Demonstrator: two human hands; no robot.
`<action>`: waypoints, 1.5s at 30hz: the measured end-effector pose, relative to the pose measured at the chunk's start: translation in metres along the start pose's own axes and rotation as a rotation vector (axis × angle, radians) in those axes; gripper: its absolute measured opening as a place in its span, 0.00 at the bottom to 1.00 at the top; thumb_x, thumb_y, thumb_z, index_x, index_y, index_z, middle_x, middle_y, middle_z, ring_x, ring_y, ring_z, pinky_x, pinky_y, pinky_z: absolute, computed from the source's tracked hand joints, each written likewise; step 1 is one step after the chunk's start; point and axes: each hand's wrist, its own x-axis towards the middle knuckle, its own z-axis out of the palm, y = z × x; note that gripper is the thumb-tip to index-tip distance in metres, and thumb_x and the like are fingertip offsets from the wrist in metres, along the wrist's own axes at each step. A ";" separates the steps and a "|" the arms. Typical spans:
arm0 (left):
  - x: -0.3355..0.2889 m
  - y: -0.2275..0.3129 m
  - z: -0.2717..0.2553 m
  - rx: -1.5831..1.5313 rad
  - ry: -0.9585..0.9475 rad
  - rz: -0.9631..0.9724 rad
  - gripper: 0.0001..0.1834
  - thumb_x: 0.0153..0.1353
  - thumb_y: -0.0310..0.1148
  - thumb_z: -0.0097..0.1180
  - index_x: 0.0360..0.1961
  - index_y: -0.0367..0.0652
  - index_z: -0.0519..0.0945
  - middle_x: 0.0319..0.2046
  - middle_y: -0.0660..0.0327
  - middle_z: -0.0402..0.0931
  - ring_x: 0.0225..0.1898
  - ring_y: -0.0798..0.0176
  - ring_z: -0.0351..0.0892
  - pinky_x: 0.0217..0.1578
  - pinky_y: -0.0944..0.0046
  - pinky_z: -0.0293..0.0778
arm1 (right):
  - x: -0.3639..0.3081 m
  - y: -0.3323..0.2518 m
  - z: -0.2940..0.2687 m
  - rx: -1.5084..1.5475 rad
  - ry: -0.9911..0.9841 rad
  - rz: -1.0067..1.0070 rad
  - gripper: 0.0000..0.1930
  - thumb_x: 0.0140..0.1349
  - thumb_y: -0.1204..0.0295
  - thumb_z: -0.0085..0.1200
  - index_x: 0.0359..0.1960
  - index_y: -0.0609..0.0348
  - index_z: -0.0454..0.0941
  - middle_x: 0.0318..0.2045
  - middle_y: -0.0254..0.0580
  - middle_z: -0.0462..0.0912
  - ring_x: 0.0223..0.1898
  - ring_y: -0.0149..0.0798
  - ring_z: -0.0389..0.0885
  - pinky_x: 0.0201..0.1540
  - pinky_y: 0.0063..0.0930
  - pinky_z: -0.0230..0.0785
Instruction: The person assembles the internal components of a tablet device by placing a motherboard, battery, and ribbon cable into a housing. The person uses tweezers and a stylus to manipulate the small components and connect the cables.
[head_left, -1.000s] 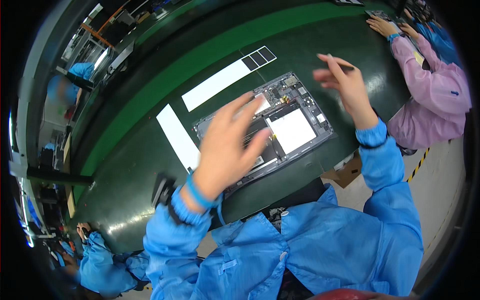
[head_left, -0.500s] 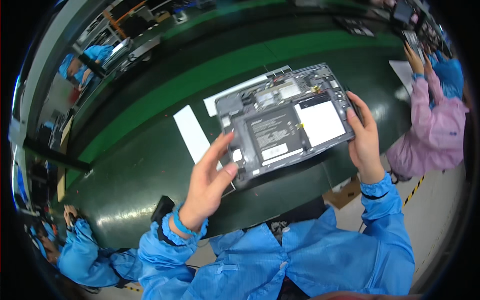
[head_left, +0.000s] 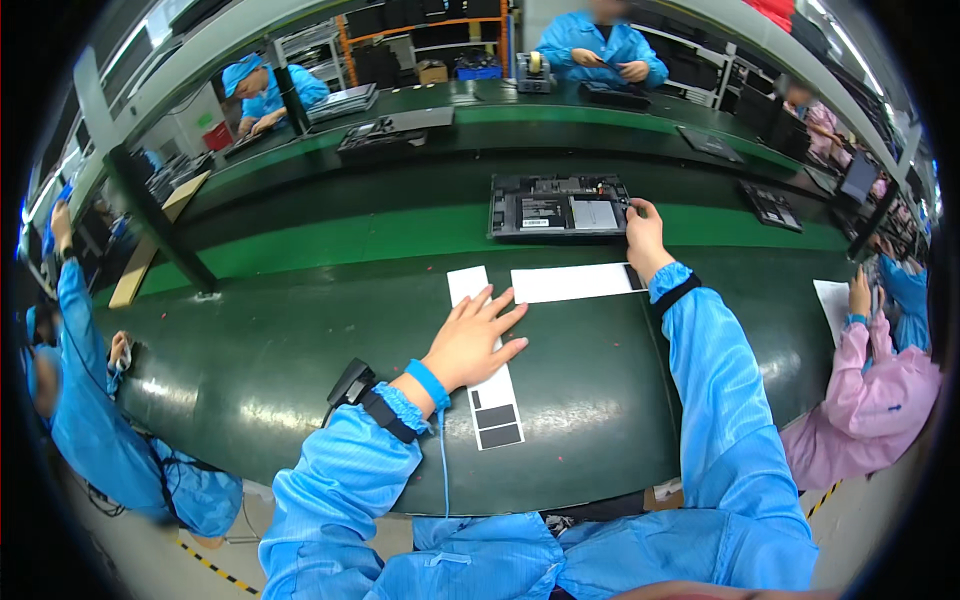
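Observation:
An opened laptop base (head_left: 545,215), dark grey with a black battery and a white panel inside, lies on the far green strip of the bench. My right hand (head_left: 646,240) is closed on its right edge, arm stretched forward. Nearer to me, my left hand (head_left: 475,335) rests palm down with fingers spread across a white strip sheet (head_left: 465,285). Black rectangular pieces (head_left: 497,426) show at the sheet's near end; its middle is hidden under the hand. A second white strip sheet (head_left: 570,284) lies crosswise between my hands, dark at its right end.
The dark green bench (head_left: 300,330) curves around me. A metal post (head_left: 160,220) rises at left beside a wooden board (head_left: 160,240). Other laptop parts (head_left: 770,205) lie on the far right. Co-workers in blue sit at left and opposite; one in pink (head_left: 865,395) works at right.
The laptop base has gone from both hands up close to the far part of the bench. My left hand has let go and now lies on the white strip. The view has shifted too.

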 end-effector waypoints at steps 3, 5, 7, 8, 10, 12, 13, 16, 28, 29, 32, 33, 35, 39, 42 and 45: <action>-0.002 -0.004 0.002 -0.008 0.006 0.003 0.29 0.66 0.50 0.47 0.66 0.53 0.66 0.68 0.56 0.58 0.70 0.42 0.50 0.68 0.43 0.48 | 0.019 -0.001 0.006 -0.398 -0.218 -0.205 0.17 0.60 0.70 0.57 0.51 0.58 0.75 0.40 0.46 0.81 0.42 0.43 0.80 0.47 0.32 0.71; -0.009 -0.006 -0.002 0.015 0.022 -0.004 0.29 0.66 0.50 0.47 0.66 0.53 0.66 0.68 0.57 0.58 0.70 0.41 0.51 0.68 0.43 0.48 | -0.002 -0.042 -0.002 -0.436 -0.322 -0.448 0.18 0.59 0.70 0.57 0.51 0.60 0.74 0.42 0.49 0.81 0.46 0.46 0.80 0.49 0.32 0.70; -0.007 -0.006 -0.005 0.022 0.015 -0.021 0.29 0.66 0.49 0.48 0.66 0.51 0.66 0.68 0.58 0.59 0.70 0.41 0.51 0.67 0.43 0.49 | -0.031 -0.070 -0.034 -0.445 -0.471 -0.557 0.18 0.60 0.69 0.57 0.52 0.61 0.74 0.44 0.50 0.81 0.49 0.46 0.79 0.51 0.32 0.70; -0.001 -0.004 -0.003 0.009 0.025 -0.004 0.29 0.65 0.48 0.48 0.65 0.50 0.66 0.68 0.58 0.59 0.70 0.41 0.51 0.67 0.43 0.50 | -0.043 -0.079 -0.061 -0.562 -0.454 -0.607 0.18 0.61 0.69 0.56 0.52 0.61 0.74 0.45 0.51 0.81 0.50 0.47 0.79 0.51 0.32 0.70; 0.004 0.000 -0.004 0.023 0.033 0.032 0.29 0.64 0.47 0.50 0.64 0.48 0.67 0.67 0.57 0.60 0.69 0.40 0.52 0.66 0.42 0.53 | -0.045 -0.052 -0.102 -0.704 -0.401 -0.687 0.18 0.62 0.68 0.56 0.52 0.61 0.74 0.46 0.52 0.81 0.51 0.48 0.79 0.52 0.32 0.69; 0.006 -0.001 -0.005 0.009 0.034 0.013 0.28 0.64 0.46 0.51 0.63 0.47 0.69 0.67 0.58 0.61 0.68 0.41 0.54 0.66 0.42 0.52 | -0.046 -0.036 -0.117 -0.629 -0.381 -0.596 0.18 0.62 0.66 0.56 0.51 0.61 0.75 0.46 0.53 0.81 0.51 0.50 0.79 0.53 0.33 0.69; 0.005 -0.004 -0.004 -0.003 0.045 0.005 0.28 0.63 0.46 0.52 0.62 0.47 0.70 0.67 0.58 0.61 0.68 0.42 0.54 0.66 0.43 0.52 | -0.045 -0.048 -0.113 -0.521 -0.403 -0.479 0.17 0.63 0.66 0.56 0.51 0.61 0.75 0.47 0.53 0.80 0.51 0.51 0.78 0.53 0.34 0.69; 0.005 -0.003 -0.006 -0.021 0.039 -0.001 0.28 0.63 0.45 0.53 0.62 0.47 0.70 0.67 0.58 0.61 0.69 0.43 0.54 0.67 0.44 0.50 | -0.048 -0.052 -0.115 -0.610 -0.435 -0.489 0.19 0.63 0.64 0.55 0.52 0.61 0.74 0.48 0.54 0.80 0.52 0.53 0.77 0.55 0.36 0.67; -0.005 0.001 -0.004 -0.004 -0.044 0.003 0.31 0.66 0.46 0.48 0.67 0.46 0.63 0.70 0.55 0.54 0.72 0.47 0.46 0.70 0.47 0.44 | -0.059 -0.048 -0.121 -0.710 -0.545 -0.515 0.21 0.64 0.62 0.53 0.56 0.58 0.72 0.49 0.58 0.78 0.52 0.56 0.76 0.55 0.39 0.67; -0.004 0.001 -0.004 -0.003 -0.047 0.005 0.31 0.66 0.46 0.48 0.67 0.46 0.63 0.70 0.55 0.54 0.72 0.47 0.46 0.70 0.47 0.44 | -0.059 -0.051 -0.120 -0.709 -0.548 -0.506 0.20 0.64 0.63 0.53 0.55 0.59 0.72 0.49 0.57 0.78 0.52 0.56 0.76 0.55 0.39 0.67; 0.002 -0.002 0.000 0.017 -0.054 0.029 0.29 0.67 0.43 0.46 0.67 0.45 0.62 0.70 0.55 0.53 0.72 0.48 0.47 0.69 0.46 0.46 | -0.050 -0.045 -0.122 -0.686 -0.531 -0.549 0.20 0.63 0.64 0.54 0.54 0.60 0.73 0.50 0.55 0.79 0.52 0.55 0.77 0.55 0.38 0.67; 0.001 -0.003 0.003 -0.013 -0.067 0.024 0.29 0.67 0.41 0.45 0.67 0.45 0.62 0.70 0.55 0.53 0.72 0.49 0.47 0.69 0.46 0.47 | -0.051 -0.038 -0.126 -0.666 -0.527 -0.600 0.19 0.63 0.64 0.54 0.53 0.61 0.73 0.50 0.54 0.79 0.52 0.54 0.77 0.55 0.38 0.67; 0.003 -0.010 0.003 -0.105 -0.043 0.019 0.26 0.68 0.34 0.43 0.67 0.45 0.63 0.70 0.54 0.53 0.72 0.49 0.47 0.69 0.45 0.46 | -0.044 -0.037 -0.123 -0.634 -0.548 -0.620 0.19 0.63 0.64 0.55 0.52 0.61 0.74 0.47 0.54 0.80 0.50 0.55 0.78 0.53 0.37 0.69; 0.006 -0.017 -0.001 -0.178 -0.053 -0.022 0.26 0.67 0.33 0.44 0.66 0.44 0.64 0.70 0.54 0.54 0.73 0.51 0.47 0.69 0.46 0.43 | -0.040 -0.034 -0.115 -0.733 -0.547 -0.571 0.20 0.65 0.60 0.52 0.54 0.56 0.73 0.45 0.55 0.81 0.48 0.56 0.79 0.50 0.37 0.70; 0.007 -0.017 0.000 -0.178 -0.055 -0.013 0.27 0.66 0.34 0.47 0.66 0.44 0.65 0.70 0.55 0.55 0.73 0.51 0.47 0.70 0.47 0.42 | -0.041 -0.035 -0.118 -0.735 -0.559 -0.528 0.20 0.65 0.59 0.52 0.54 0.55 0.73 0.46 0.53 0.81 0.47 0.54 0.80 0.51 0.37 0.70; 0.004 -0.015 -0.001 -0.179 -0.052 0.001 0.26 0.65 0.34 0.48 0.65 0.45 0.66 0.70 0.56 0.56 0.73 0.52 0.46 0.70 0.47 0.42 | -0.043 -0.032 -0.120 -0.739 -0.544 -0.544 0.20 0.65 0.59 0.52 0.54 0.54 0.73 0.46 0.53 0.81 0.47 0.53 0.80 0.51 0.37 0.70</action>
